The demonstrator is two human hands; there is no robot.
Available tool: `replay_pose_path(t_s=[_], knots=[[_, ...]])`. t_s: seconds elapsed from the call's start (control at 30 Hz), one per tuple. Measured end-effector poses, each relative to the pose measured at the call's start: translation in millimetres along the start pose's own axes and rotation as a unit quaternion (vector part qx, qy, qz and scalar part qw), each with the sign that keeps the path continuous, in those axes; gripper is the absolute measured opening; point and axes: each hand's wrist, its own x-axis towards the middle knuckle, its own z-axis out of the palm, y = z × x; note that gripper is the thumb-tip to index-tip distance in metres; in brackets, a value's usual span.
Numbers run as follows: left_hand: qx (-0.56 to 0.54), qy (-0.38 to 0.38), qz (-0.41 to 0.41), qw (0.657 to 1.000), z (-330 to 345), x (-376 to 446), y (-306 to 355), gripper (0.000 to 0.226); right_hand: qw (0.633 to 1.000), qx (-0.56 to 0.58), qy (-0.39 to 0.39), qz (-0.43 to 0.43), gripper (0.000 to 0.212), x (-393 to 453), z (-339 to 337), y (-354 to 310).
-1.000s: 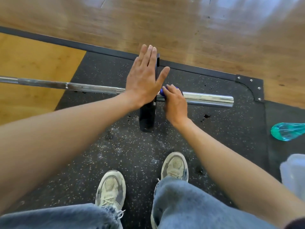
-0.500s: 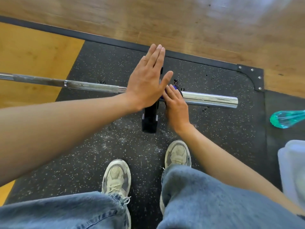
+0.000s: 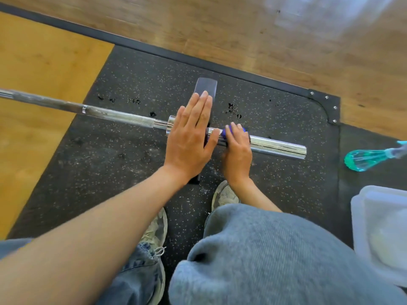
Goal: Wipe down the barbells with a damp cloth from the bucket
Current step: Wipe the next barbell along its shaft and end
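Barbell [image 3: 277,147] lay across the rubber mat [image 3: 275,186]. Left hand [image 3: 189,139], fingers straight, pressed flat on the plate [image 3: 206,86]. Right hand [image 3: 236,148] curled over a blue cloth [image 3: 226,131] on the sleeve beside the plate. Judgement: brace plate; wipe outward, full wrap.

**Steel barbell on the speckled mat**

A long steel barbell [image 3: 123,116] lies flat across the black speckled rubber mat [image 3: 275,119], its knurled grey shaft running off to the left and its polished chrome sleeve ending at the right. A dark, thin weight plate [image 3: 206,86] stands on edge on the sleeve. Just right of it, a small blue cloth [image 3: 226,132] is wrapped against the sleeve. A pale translucent plastic bucket [image 3: 361,216] sits at the right edge, well apart from the bar.
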Motion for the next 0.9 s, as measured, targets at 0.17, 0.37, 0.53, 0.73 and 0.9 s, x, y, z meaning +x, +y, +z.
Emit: replay_pose_path(t_s=[0.17,0.37,0.53,0.73,0.9], knots=[[-0.016,0.043,-0.084,0.995,3,-19,17,0.062,0.988,-0.010,-0.050,-0.146,0.066,-4,-4,20],[-0.023,0.097,-0.110,0.989,10,-35,21,0.058,0.989,0.000,-0.031,-0.144,0.053,-18,13,-9],[-0.043,0.103,-0.109,0.988,14,-46,19,0.061,0.999,-0.004,0.038,0.003,0.053,-14,4,3],[-0.084,0.109,-0.117,0.984,15,-37,19,0.061,0.997,0.006,0.022,-0.077,0.052,-11,14,-2],[-0.067,0.091,-0.134,0.985,13,-1,16,0.061,1.000,0.004,0.025,-0.019,0.045,5,15,-2]])
